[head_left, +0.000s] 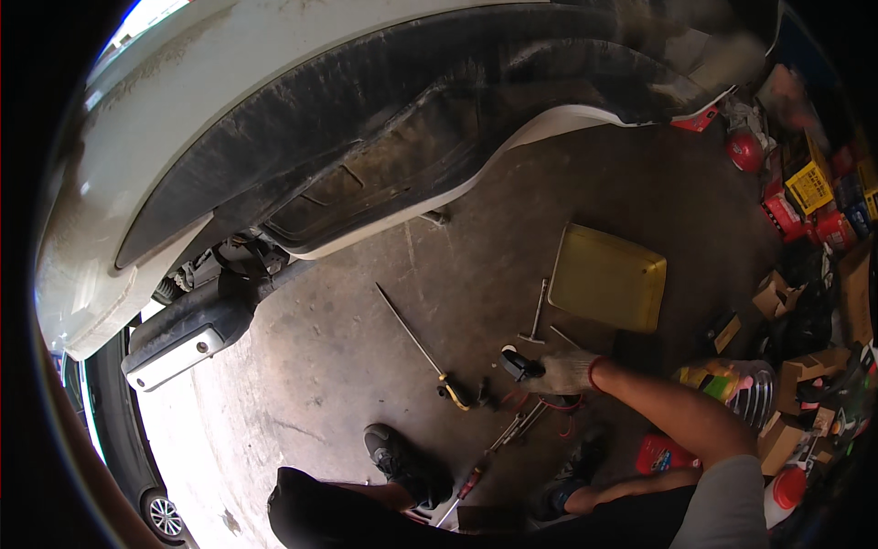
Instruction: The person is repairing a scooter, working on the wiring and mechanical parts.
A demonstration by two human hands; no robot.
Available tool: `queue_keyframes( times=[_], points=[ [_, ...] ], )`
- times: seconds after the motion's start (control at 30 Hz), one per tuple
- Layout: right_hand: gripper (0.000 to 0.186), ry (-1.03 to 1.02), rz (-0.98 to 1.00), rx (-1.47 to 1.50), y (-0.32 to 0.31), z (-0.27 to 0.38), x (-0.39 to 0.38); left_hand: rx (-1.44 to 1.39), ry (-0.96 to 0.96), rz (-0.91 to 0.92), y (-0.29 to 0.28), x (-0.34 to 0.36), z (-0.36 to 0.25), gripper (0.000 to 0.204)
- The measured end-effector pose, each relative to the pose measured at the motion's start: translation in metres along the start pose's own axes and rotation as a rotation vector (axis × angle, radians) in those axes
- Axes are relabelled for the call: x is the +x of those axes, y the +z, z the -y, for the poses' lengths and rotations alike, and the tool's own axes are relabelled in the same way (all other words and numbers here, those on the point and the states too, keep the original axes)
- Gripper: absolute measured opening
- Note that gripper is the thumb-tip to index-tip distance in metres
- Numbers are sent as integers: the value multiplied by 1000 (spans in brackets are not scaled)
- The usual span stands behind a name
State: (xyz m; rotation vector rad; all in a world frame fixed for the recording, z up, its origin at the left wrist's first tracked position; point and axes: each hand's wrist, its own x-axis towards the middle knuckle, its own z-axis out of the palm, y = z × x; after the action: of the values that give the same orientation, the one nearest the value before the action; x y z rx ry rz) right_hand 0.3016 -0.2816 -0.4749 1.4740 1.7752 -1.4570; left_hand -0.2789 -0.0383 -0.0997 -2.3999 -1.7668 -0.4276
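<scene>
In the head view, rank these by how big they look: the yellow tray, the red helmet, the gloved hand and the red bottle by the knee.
1. yellow tray
2. right hand, gloved, and red bottle: too alike to rank
3. red helmet, though it lies farther off, so its real size is unsure

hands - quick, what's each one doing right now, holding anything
Right hand: gloved, closed around a small dark tool just above the concrete floor.
Left hand: not in view.
</scene>
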Motion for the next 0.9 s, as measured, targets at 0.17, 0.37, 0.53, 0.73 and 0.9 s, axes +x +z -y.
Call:
queue_keyframes(
  times=[0.17,0.37,0.53,0.73,0.9],
  points=[
    [58,-17,-120,-34,47,-20,34,30,50,-78,-15,7,25,49],
    [62,74,-158,-120,82,-51,29,51,191,-170,-44,77,-16,48],
    [68,95,-196,-143,91,-71,26,266,322,-426,-85,117,-70,42],
    [62,196,-170,-262,103,-111,24,189,702,-399,27,-13,-283,22],
    [51,141,-221,-305,101,-126,47,3,975,254,103,-166,-362,21]
  ],
)
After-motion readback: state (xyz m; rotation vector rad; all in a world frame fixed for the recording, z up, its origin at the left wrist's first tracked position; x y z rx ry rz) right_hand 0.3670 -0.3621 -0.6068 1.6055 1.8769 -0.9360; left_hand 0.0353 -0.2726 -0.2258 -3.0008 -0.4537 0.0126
